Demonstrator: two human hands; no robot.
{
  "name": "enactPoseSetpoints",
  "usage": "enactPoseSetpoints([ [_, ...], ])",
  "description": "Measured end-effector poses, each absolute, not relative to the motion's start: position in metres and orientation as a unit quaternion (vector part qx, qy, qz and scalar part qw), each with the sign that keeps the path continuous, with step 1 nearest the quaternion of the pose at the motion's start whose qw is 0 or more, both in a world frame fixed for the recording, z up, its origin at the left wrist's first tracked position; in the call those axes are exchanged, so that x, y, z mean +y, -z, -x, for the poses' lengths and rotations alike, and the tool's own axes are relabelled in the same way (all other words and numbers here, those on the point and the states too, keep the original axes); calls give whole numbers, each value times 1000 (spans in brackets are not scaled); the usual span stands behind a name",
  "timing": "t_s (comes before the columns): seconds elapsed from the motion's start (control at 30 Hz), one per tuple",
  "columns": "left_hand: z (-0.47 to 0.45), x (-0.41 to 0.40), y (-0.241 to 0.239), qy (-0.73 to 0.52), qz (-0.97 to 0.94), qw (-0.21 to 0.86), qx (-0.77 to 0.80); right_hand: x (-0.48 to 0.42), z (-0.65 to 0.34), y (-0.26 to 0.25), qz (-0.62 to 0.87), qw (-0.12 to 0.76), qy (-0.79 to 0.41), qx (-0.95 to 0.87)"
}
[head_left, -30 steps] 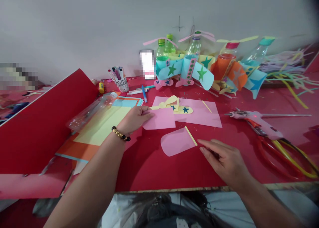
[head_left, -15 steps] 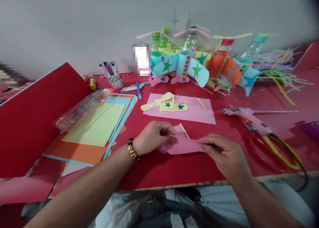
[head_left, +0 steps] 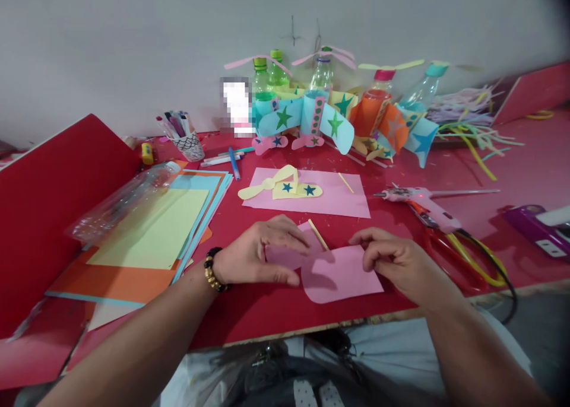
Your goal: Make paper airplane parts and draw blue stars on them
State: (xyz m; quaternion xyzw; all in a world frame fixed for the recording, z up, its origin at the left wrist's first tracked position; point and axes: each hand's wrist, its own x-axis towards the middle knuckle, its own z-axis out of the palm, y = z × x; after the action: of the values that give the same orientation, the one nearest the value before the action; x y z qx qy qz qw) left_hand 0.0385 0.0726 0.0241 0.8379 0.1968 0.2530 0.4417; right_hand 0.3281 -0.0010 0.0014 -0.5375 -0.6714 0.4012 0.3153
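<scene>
A pink paper piece with a rounded left end is near the table's front edge. My right hand grips its right side with curled fingers; the thumb is hidden. My left hand is open, thumb and fingers apart, over a second pink paper piece. A thin yellow strip lies just beyond the two pieces. Farther back, a yellow paper propeller and a yellow paper piece with blue stars rest on a pink sheet.
Coloured paper sheets and a clear plastic bottle lie left. A pen cup stands behind. Decorated bottle planes line the wall. A glue gun, red-handled scissors and a purple tape dispenser lie right.
The pink paper between both hands has come down flatter and nearer the front edge. My left hand has let go and spread its fingers. The whole view has shifted, things appearing farther left.
</scene>
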Motion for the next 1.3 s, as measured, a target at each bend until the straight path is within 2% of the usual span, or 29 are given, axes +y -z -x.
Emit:
enactPoseSetpoints([
  [0.07, -35, 77, -19, -241, -840, 352, 336, -1, -337, -5, 543, 276, -401, -685],
  [0.17, -33, 78, -12, -143, -838, 230, 475, -1, -347, -8, 550, 240, -385, -701],
  [0.33, -43, 69, -15, -57, -847, 216, 483, 0, -350, -5, 554, 210, -363, -720],
  [0.5, -50, 61, -20, -54, -847, 227, 477, 0, -348, -4, 548, 216, -360, -723],
  [0.63, -48, 63, -21, -78, -823, 279, 489, 0, -349, -7, 541, 216, -370, -723],
  [0.83, -37, 77, -15, -114, -729, 473, 482, -2, -347, -10, 549, 214, -388, -709],
  [1.17, -27, 88, -14, -153, -671, 552, 471, -2, -350, -3, 580, 231, -391, -676],
  [1.3, -27, 89, -12, -180, -670, 539, 478, -2, -347, -3, 582, 234, -395, -671],
])
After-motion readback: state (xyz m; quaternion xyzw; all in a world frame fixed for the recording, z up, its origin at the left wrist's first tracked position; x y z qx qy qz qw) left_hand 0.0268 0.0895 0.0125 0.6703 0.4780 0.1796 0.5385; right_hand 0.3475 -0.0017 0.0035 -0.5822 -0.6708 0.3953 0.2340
